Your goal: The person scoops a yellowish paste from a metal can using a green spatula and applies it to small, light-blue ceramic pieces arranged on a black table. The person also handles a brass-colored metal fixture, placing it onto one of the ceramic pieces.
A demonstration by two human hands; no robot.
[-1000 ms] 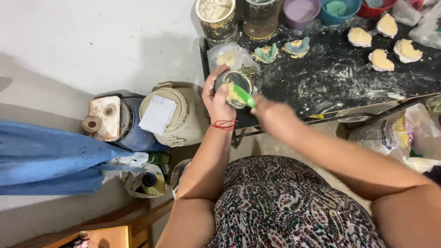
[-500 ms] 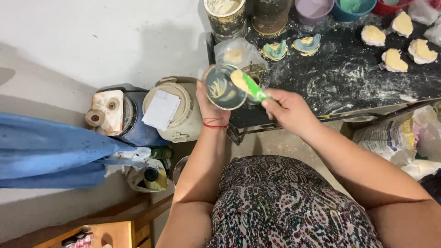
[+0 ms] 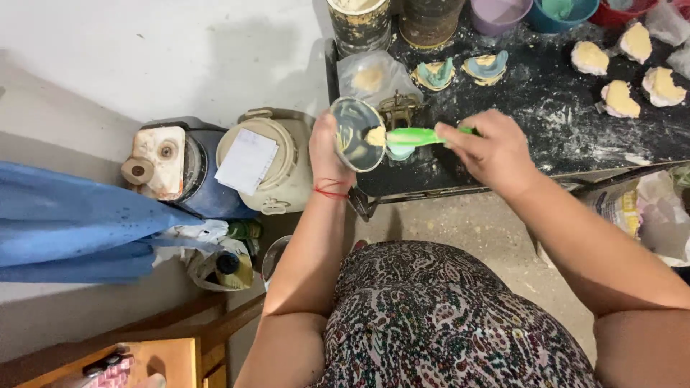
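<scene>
Small round mixing bowl (image 3: 354,134) tilted on its side, mouth facing right, held just off the near left corner of the dark surface (image 3: 546,108). Left hand (image 3: 327,147) clamped around bowl from behind; red thread at wrist. Pale yellow paste smeared inside bowl, a lump of it on tip of green spatula (image 3: 410,136) at bowl's rim. Right hand (image 3: 489,147) closed on spatula handle, to the right of bowl, above surface edge. Hands apart, joined only through spatula touching bowl.

Beyond bowl on surface: clear bag with yellow powder (image 3: 374,75), two blue-and-yellow impression trays (image 3: 460,70) side by side, white powder dusting. Far right: four yellow casts (image 3: 625,72) in a loose group. Far edge: two stained tins (image 3: 392,21), purple bowl (image 3: 499,13), blue bowl (image 3: 560,11).

Left of surface, on floor: beige lidded bucket (image 3: 269,169) with white paper on lid, touching a blue container (image 3: 180,169) further left. Blue cloth (image 3: 65,230) at left. Patterned dress in near foreground.
</scene>
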